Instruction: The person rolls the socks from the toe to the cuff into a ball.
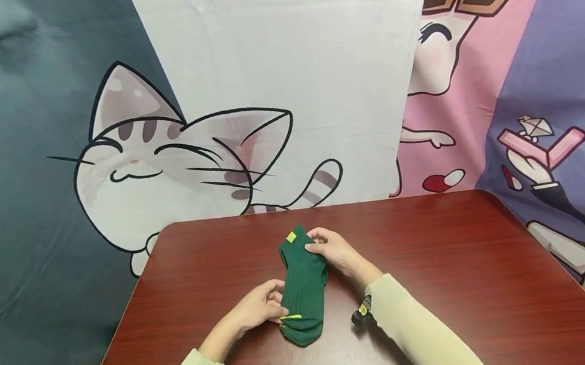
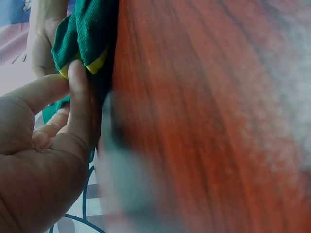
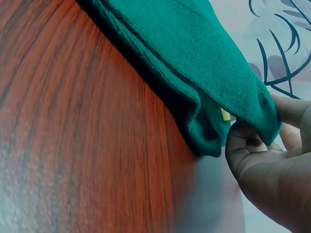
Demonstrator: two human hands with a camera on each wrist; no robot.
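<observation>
A pair of dark green ribbed socks [image 1: 304, 283] with small yellow marks lies stacked lengthwise near the middle of the table. At the near end, my left hand [image 1: 258, 307] pinches the edge by a yellow stripe; in the left wrist view, the fingertips meet at the yellow-edged green fabric [image 2: 92, 34]. Higher up on the other side, my right hand [image 1: 335, 250] pinches the far end between thumb and fingers. Seen from the right wrist, the upper green layer [image 3: 194, 58] is lifted at its tip, with another fold below it. The fingers partly hide the gripped edges.
The reddish-brown wooden table [image 1: 432, 263] has rounded far corners. Behind it hangs a backdrop [image 1: 289, 56] printed with a cartoon cat and other figures. Dark wrist devices [image 1: 362, 314] sit at both sleeve cuffs.
</observation>
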